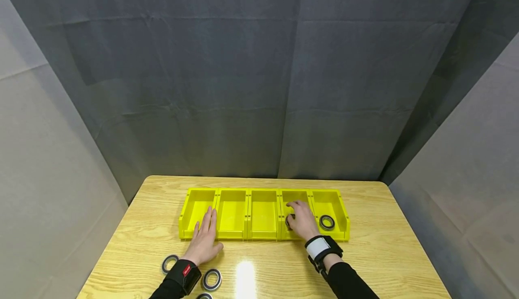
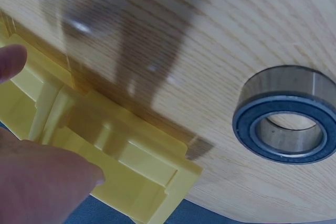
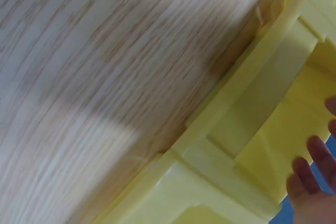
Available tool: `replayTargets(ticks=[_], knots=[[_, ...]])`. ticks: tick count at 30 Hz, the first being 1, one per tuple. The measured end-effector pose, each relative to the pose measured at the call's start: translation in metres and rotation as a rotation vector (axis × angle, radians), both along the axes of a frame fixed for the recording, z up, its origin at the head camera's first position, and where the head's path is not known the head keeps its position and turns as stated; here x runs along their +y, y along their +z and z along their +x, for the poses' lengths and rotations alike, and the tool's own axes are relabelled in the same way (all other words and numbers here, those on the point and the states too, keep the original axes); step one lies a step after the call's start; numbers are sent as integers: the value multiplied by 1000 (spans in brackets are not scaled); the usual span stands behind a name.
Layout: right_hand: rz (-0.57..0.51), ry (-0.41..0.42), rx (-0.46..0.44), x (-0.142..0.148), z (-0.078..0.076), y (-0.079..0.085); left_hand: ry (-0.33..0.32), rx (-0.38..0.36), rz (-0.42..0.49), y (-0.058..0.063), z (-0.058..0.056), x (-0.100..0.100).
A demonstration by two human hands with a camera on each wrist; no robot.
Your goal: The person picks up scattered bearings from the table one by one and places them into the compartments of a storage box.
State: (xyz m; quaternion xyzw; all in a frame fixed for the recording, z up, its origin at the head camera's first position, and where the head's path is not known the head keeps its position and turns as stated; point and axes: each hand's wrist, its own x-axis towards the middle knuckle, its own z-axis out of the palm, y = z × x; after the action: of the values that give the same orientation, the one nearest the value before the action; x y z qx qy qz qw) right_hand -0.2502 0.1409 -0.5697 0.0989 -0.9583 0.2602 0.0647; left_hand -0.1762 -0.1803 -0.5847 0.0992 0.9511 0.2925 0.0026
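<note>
A row of joined yellow bins (image 1: pixel 263 235) stands on the table. My left hand (image 1: pixel 204 244) lies over the front of the two leftmost compartments, fingers extended and holding nothing. My right hand (image 1: pixel 303 220) reaches into the fourth compartment from the left, its fingers apart and bent. Beside its thumb is a dark-sealed ball bearing (image 1: pixel 289 222), partly hidden by the hand. The rightmost compartment contains another bearing (image 1: pixel 326 222), lying flat. In the right wrist view, spread fingertips (image 3: pixel 320 158) show above a compartment; no bearing appears there.
Near my left wrist, several bearings lie on the wooden table (image 1: pixel 389 254): one bearing (image 1: pixel 212 280) to its right, one (image 1: pixel 169 263) to its left, another (image 1: pixel 204 296) cut by the bottom edge. Grey curtains (image 1: pixel 227 87) hang behind the table.
</note>
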Motion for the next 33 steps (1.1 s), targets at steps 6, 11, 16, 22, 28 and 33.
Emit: replayTargets(ticks=[6, 11, 16, 22, 28, 33], knots=[[25, -97, 115, 15, -2, 1, -8, 42, 35, -9, -2, -2], [27, -164, 99, 24, -3, -4, 3, 21, -7, -12, -3, -3], [5, -181, 33, 26, -4, -10, -4, 38, 11, -10, -1, -2], [25, -166, -18, 25, -4, -12, -6, 52, 36, -9, 0, -2], [124, -119, -58, 26, -3, -11, 5, 20, -2, -7, -1, -1], [190, -100, -58, 28, -1, -11, 15, -33, -34, -4, -2, 0]])
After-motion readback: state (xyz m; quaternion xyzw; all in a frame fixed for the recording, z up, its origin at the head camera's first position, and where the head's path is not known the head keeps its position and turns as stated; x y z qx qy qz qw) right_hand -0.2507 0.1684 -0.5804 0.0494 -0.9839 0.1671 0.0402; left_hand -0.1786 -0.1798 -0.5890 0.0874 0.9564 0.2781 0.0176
